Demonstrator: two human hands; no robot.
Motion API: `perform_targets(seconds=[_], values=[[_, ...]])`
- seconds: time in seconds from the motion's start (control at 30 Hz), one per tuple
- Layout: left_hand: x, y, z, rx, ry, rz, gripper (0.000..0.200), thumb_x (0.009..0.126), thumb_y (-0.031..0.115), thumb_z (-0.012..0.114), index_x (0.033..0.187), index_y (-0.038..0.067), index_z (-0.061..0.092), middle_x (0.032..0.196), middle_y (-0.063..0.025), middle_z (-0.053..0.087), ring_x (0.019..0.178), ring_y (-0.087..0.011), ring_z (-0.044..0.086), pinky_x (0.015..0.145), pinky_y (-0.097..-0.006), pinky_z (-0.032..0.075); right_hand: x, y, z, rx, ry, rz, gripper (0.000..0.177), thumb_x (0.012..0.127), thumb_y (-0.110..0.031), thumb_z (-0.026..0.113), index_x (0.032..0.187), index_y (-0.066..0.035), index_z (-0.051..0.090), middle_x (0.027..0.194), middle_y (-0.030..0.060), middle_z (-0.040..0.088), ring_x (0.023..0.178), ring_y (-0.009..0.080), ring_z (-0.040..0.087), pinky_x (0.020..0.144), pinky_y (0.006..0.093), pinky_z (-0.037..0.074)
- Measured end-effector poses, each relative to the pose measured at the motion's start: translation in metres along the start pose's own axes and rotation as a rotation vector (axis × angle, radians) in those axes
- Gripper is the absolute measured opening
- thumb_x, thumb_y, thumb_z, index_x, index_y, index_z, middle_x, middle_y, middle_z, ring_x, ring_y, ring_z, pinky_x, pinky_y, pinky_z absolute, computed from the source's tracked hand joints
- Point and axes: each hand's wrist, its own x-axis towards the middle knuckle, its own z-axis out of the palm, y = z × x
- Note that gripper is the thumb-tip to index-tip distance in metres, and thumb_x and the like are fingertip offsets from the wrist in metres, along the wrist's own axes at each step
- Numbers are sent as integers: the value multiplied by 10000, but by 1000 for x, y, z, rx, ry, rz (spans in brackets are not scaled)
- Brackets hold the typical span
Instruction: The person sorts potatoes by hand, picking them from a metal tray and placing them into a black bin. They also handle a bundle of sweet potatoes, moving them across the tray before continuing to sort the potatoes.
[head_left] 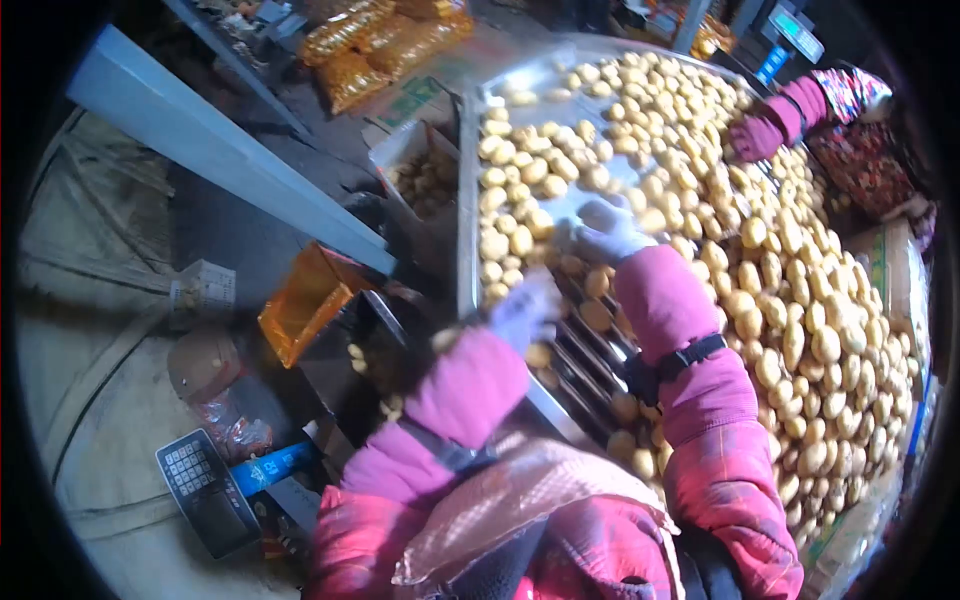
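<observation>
Many yellow potatoes cover a metal sorting table. My right hand, in a pale glove, reaches over the table among the potatoes. Its fingers look apart, with no potato visible in them, though the fingertips are slightly blurred. Near the table's left edge, my left hand is also gloved and smeared by motion. Whether it holds a potato cannot be made out. Dark slats show between my forearms, with a few potatoes lying on them.
Across the table is another person's pink sleeve. A box of potatoes stands left of the table, with an orange-lined box nearer me. A scale keypad is at lower left. Filled orange bags lie behind; a metal beam slants across.
</observation>
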Motion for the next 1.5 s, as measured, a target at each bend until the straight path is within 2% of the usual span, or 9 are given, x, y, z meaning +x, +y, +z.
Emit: perform_targets(seconds=[0.03, 0.13, 0.2, 0.3, 0.43, 0.9, 1.0, 1.07, 1.5], values=[[-16, 38, 65, 55, 420, -54, 504, 928, 488, 439, 1284, 134, 477, 1199, -76, 567, 1066, -245, 592, 753, -378, 526, -28, -19, -4, -5, 73, -128, 402, 742, -415, 664, 1036, -142, 652, 1178, 187, 521, 1033, 379, 568, 912, 426, 472], [4, 31, 44, -563, -58, -80, 603, 938, 516, 379, 1370, 98, 427, 1331, -147, 503, 1166, -330, 543, 881, -468, 514, -94, -69, -16, -88, -103, -405, 590, 773, -394, 697, 1293, -162, 546, 1286, 112, 557, 1167, 346, 516, 1008, 440, 390], [8, 13, 35, -707, 54, -38, 533, 940, 490, 412, 1295, 109, 525, 1284, -159, 543, 1121, -321, 570, 869, -457, 517, -99, -31, -33, -205, 63, -523, 601, 771, -351, 726, 1291, -118, 535, 1240, 203, 547, 1185, 388, 510, 1007, 413, 411], [-16, 18, 39, -743, -11, -159, 502, 925, 493, 472, 1266, 131, 544, 1217, -157, 602, 1044, -342, 592, 804, -481, 505, -119, 46, -85, -590, 62, -217, 649, 776, -410, 719, 1301, -89, 514, 1263, 195, 530, 1141, 353, 542, 939, 426, 462], [-8, 21, 37, -742, -34, -292, 622, 849, 612, 513, 1272, 157, 534, 1197, -145, 615, 912, -321, 610, 741, -440, 509, -140, 57, -75, -949, -308, 179, 1041, 648, -545, 773, 1491, -219, 256, 1565, 148, 159, 1418, 441, 156, 1103, 583, 242], [-15, -10, 49, -415, -97, -451, 687, 899, 659, 380, 1270, 103, 539, 940, -185, 672, 752, -341, 665, 613, -456, 577, -75, -2, 3, -806, -205, -95, 725, 875, -510, 532, 1481, -209, 268, 1502, 183, 280, 1413, 375, 202, 1115, 531, 202], [-15, -7, 47, -419, -72, -449, 695, 900, 661, 371, 1260, 92, 545, 924, -178, 675, 745, -339, 663, 616, -452, 577, -70, -35, -43, -380, -284, -164, 548, 854, -447, 612, 1323, -177, 519, 1203, 170, 591, 1156, 308, 542, 973, 430, 415], [-13, -8, 49, -445, -63, -436, 700, 901, 663, 366, 1255, 88, 548, 915, -174, 676, 741, -336, 662, 611, -445, 575, -37, 18, -44, -232, 194, -285, 403, 831, -221, 679, 1223, -174, 596, 1017, 141, 649, 847, 310, 644, 740, 364, 521], [-20, -13, 47, -433, -128, -191, 747, 842, 628, 548, 1319, 58, 470, 1088, -216, 622, 785, -336, 667, 619, -439, 567, 36, 62, -38, -483, -65, 182, 650, 823, -510, 651, 1338, -138, 511, 1302, 135, 565, 1203, 279, 539, 926, 387, 490]])
